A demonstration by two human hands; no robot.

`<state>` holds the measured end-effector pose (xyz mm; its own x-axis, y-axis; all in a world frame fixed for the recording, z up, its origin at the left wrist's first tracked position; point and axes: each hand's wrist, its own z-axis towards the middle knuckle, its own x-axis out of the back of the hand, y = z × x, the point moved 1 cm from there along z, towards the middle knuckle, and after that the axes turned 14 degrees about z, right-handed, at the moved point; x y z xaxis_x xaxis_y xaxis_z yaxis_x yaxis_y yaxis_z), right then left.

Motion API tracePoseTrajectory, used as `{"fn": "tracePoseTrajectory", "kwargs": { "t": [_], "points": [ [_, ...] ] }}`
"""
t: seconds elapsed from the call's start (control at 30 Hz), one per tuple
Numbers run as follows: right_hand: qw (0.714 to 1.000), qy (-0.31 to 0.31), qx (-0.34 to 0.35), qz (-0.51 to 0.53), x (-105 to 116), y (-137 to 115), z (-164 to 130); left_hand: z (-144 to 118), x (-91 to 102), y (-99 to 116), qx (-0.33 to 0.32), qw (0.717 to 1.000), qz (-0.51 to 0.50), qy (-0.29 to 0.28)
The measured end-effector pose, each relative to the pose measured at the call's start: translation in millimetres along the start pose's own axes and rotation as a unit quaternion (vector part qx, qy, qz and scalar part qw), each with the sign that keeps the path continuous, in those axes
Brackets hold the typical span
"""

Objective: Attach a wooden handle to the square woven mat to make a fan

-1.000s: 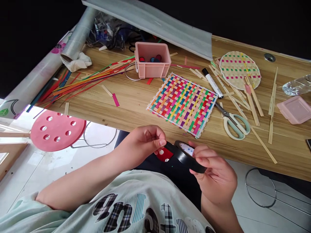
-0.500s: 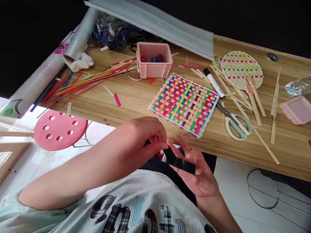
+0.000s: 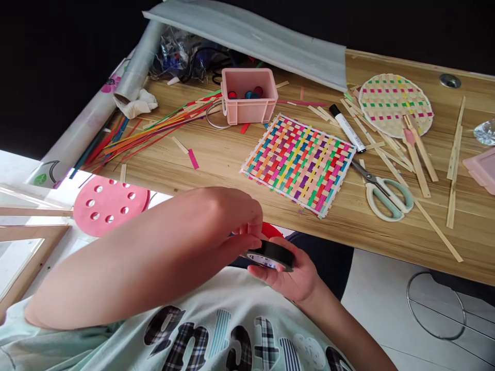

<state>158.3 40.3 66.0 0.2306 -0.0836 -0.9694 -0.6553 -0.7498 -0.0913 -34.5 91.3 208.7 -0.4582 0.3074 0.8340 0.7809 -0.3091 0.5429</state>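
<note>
Cluttering wooden table (image 3: 216,165): bamboo strips (image 3: 154,126).

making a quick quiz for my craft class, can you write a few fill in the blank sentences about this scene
1. The roll of tape held in both hands is ____ in colour.
2. The scissors lie to the ____ of the square woven mat as the camera sees it.
3. The pink box stands on the ____ table.
4. The woven mat at the far side of the table is ____ in shape.

Missing words: black; right; wooden; round
</note>
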Motion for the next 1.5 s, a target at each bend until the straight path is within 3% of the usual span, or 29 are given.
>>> {"fn": "tracePoseTrajectory", "kwargs": {
  "t": [0.1,0.2,0.33,0.47,0.53,0.6,0.7,0.8,1.07,1.27,1.33,1.5],
  "points": [
    [0.999,0.037,-0.015,-0.035,-3,1,2,3,3.5,4,-0.053,0.994,0.043,-0.080],
    [0.997,0.071,-0.013,-0.033,-8,4,7,7,7.3,0,-0.054,0.996,0.073,-0.026],
    [0.995,0.060,0.074,-0.036,-15,-1,12,14,7.0,-23,-0.123,0.988,0.085,0.031],
    [0.973,0.060,0.159,-0.159,-25,-15,8,24,-1.9,-58,-0.208,0.971,0.063,0.098],
    [0.938,0.086,0.209,-0.265,-30,-24,2,31,-9.7,-75,-0.180,0.982,-0.026,0.052],
    [0.885,0.115,0.242,-0.381,-34,-32,-3,40,-17.7,-88,-0.122,0.981,-0.148,-0.037],
    [0.801,0.124,0.263,-0.523,-39,-46,-6,53,-25.1,-97,-0.039,0.945,-0.285,-0.157],
    [0.740,0.104,0.257,-0.612,-45,-57,-1,64,-25.1,-101,0.014,0.901,-0.367,-0.230],
    [0.671,0.110,0.232,-0.695,-51,-68,16,80,-17.4,-118,0.076,0.863,-0.421,-0.269],
    [0.588,0.113,0.231,-0.767,-53,-77,23,87,-14.6,-124,0.095,0.832,-0.462,-0.293],
    [0.575,0.098,0.229,-0.779,-56,-79,27,88,-16.9,-124,0.104,0.851,-0.440,-0.267],
    [0.587,0.135,0.223,-0.766,-52,-78,37,92,-26.2,-119,0.107,0.967,-0.215,-0.085]
  ]
}}
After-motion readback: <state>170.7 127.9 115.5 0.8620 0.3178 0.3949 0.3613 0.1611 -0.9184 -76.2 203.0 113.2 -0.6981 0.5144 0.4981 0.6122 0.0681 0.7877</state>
